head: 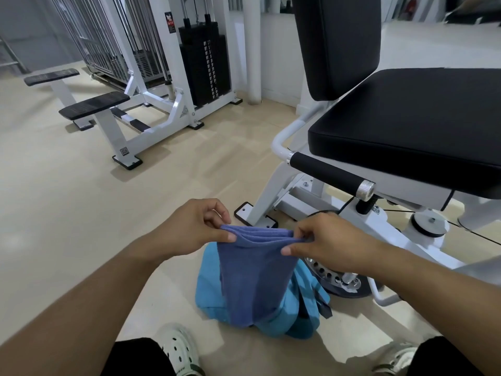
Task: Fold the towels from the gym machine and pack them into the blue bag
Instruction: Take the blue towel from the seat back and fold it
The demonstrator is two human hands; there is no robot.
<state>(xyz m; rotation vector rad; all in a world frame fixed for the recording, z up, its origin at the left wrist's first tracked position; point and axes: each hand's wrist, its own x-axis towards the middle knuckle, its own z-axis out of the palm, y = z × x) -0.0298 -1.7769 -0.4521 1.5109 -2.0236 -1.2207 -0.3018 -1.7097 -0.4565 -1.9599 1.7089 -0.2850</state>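
A dark blue towel [254, 278] hangs folded in several layers, held up by its top edge. My left hand [198, 226] pinches the top left corner and my right hand [322, 240] pinches the top right corner. Directly below and behind the towel a light blue bag [211, 289] lies on the floor, partly hidden by the cloth. The gym machine's black seat [406, 126] stands to the right with no towel visible on it.
The machine's white frame and padded handle bar [330, 173] jut out just above my right hand. A perforated wheel [333, 275] sits beside the bag. Another white machine with a weight stack [206, 66] stands at the far left. My white shoes [179, 348] flank the bag.
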